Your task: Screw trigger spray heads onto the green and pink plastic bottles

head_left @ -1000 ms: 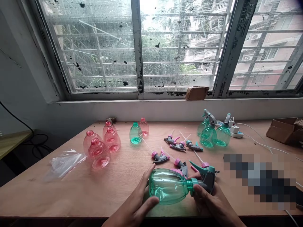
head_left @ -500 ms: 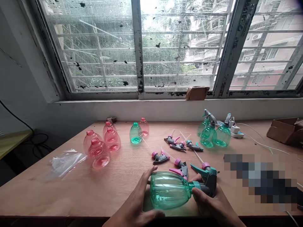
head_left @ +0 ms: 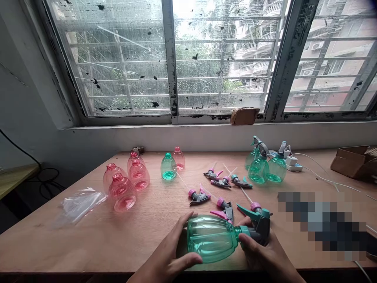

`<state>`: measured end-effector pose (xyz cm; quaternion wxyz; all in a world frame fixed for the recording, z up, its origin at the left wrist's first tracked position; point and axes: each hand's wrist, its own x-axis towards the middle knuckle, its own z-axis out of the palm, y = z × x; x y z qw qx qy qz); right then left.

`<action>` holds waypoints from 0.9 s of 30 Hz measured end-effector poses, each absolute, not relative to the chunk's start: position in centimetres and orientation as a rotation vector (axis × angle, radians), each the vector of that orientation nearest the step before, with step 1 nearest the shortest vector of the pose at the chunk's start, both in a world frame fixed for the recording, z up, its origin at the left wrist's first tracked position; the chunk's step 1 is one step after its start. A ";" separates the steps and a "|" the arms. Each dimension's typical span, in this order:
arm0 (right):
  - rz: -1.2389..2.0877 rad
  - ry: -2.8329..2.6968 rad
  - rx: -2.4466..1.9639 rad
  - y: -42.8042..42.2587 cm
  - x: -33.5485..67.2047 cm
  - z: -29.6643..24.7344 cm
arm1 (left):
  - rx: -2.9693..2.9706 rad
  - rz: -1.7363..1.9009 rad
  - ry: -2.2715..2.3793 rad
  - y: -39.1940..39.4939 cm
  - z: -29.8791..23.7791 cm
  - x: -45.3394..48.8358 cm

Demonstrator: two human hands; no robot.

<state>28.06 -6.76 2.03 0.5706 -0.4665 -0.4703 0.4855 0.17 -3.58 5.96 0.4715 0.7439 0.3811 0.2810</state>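
Observation:
A green spray bottle [head_left: 212, 239] lies sideways in both hands above the table's front edge, with its base to the left. The teal and dark grey spray head [head_left: 261, 226] is fitted at its neck, trigger up. My left hand [head_left: 172, 251] cups the base between thumb and fingers. At the neck, my right hand [head_left: 266, 251] grips the collar, thumb in front and the other fingers mostly hidden behind. Just beyond lie several loose spray heads, among them a pink and grey one [head_left: 198, 196] and a teal and grey one [head_left: 242, 182].
Several pink bottles [head_left: 122, 192] without heads stand left, near a clear plastic bag [head_left: 84, 204]. A green bottle [head_left: 169, 167] without a head stands mid-table. Green bottles with heads [head_left: 258, 169] stand back right, by a white power strip [head_left: 293, 167] and cardboard box [head_left: 353, 162].
The view has shifted very slightly. Both hands keep the spray bottle in nearly the same place, and the left fingers have moved down a little along its base.

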 end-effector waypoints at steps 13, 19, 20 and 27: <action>1.141 -1.158 -1.120 -6.7 28.1 2.1 | 1.842 0.667 0.974 -3.4 6.2 -0.4; 1.141 -1.126 -1.127 -6.6 28.1 1.9 | 1.873 0.667 0.898 -3.4 5.8 0.0; 1.135 -1.126 -1.134 -6.6 28.1 1.9 | 1.880 0.696 0.874 -3.4 5.5 0.0; 1.147 -1.154 -1.136 -7.0 27.8 2.5 | 1.850 0.769 0.811 -3.4 5.0 -0.3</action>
